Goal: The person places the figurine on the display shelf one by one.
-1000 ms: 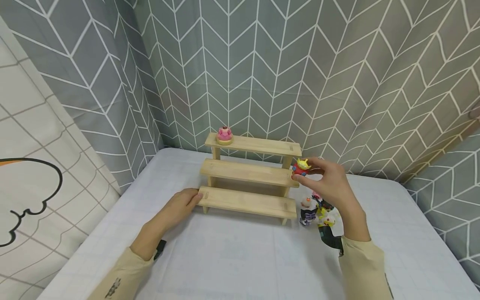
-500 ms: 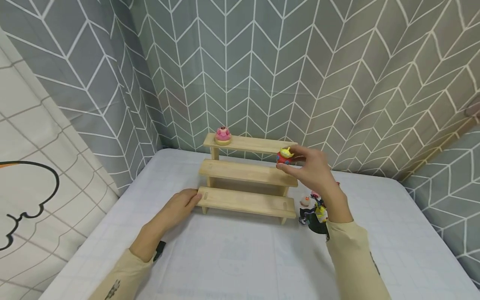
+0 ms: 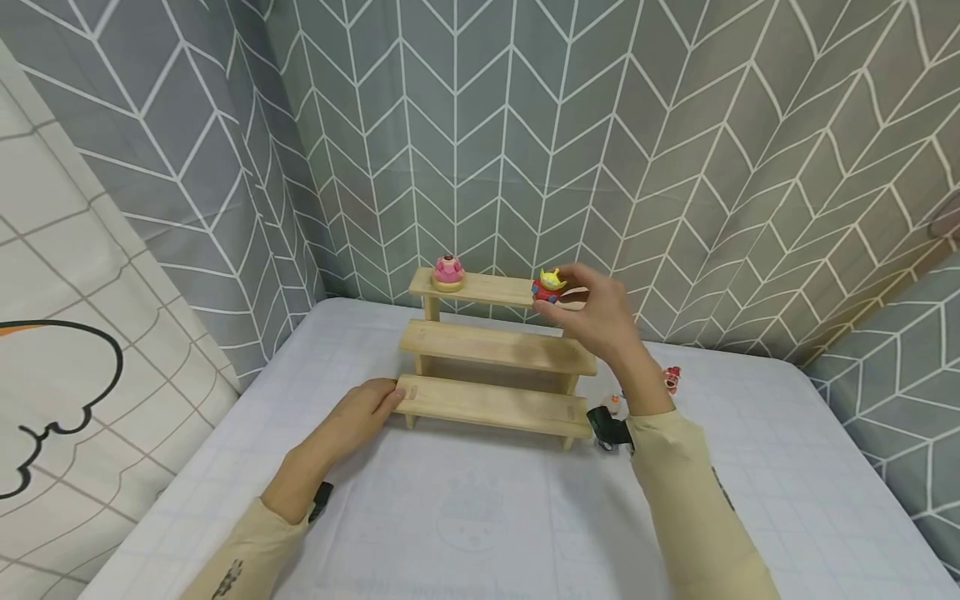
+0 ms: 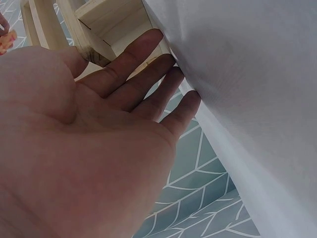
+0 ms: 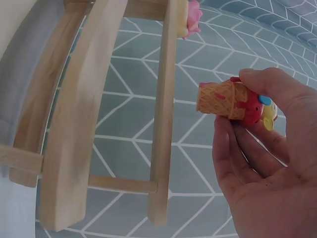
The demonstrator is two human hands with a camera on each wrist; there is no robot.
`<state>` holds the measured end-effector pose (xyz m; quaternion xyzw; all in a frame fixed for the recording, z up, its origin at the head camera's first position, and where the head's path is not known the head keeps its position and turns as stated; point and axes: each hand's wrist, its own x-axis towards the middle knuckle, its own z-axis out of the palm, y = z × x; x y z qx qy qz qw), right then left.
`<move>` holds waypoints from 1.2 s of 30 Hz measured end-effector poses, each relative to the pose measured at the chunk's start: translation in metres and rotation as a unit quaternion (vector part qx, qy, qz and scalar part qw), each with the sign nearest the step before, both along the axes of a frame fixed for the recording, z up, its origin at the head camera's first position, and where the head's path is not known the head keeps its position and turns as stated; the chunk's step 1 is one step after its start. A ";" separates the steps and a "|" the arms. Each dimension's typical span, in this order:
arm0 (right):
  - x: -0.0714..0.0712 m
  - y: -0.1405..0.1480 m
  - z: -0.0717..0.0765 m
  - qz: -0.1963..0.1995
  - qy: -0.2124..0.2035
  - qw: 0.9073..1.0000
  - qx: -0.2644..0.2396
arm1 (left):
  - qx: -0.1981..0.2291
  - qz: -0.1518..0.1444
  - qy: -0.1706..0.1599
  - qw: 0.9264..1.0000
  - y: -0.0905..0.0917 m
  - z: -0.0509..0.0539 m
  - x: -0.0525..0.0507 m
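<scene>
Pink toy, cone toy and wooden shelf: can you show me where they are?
Pink toy [image 3: 448, 273]: head view, its pink body.
Cone toy [image 5: 229, 101]: right wrist view, its waffle cone.
Wooden shelf [image 3: 495, 344]: head view, top of the middle step.

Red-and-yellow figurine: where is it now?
In the head view, the red-and-yellow figurine is in the right grip, near but not touching the right half of the top shelf, right of the pink figurine.

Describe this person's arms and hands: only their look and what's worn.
The left grip and right grip are bare, ungloved hands. The left sleeve and right sleeve are pale beige, each with a dark marking, and end short of the wrist. A black piece shows at the left sleeve's end, another black piece at the right's; their exact form is unclear.
</scene>
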<state>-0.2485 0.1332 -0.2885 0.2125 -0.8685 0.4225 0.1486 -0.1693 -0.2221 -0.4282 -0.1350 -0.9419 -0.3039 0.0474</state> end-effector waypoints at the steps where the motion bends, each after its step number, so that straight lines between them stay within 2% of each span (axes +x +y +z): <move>1: -0.001 -0.002 0.001 -0.002 0.002 1.000 -0.007 | -0.001 0.000 0.000 1.000 0.000 0.000 0.000; 6: -0.008 -0.009 0.005 0.011 0.010 0.999 -0.028 | 0.000 0.003 -0.001 1.000 0.000 -0.002 -0.001; 10: -0.011 -0.015 0.007 0.018 -0.006 1.000 -0.022 | 0.007 0.002 -0.007 1.000 0.001 -0.003 -0.001; 15: -0.017 -0.026 0.005 0.025 -0.022 0.999 -0.017 | 0.008 0.005 -0.008 1.000 0.001 -0.004 0.000; 25: -0.026 -0.043 0.003 0.038 -0.004 0.999 -0.037 | 0.002 0.003 0.003 1.000 -0.003 -0.004 -0.002; 36: -0.033 -0.053 -0.004 0.043 -0.026 0.998 -0.043 | 0.007 -0.001 0.007 1.000 -0.001 -0.002 -0.001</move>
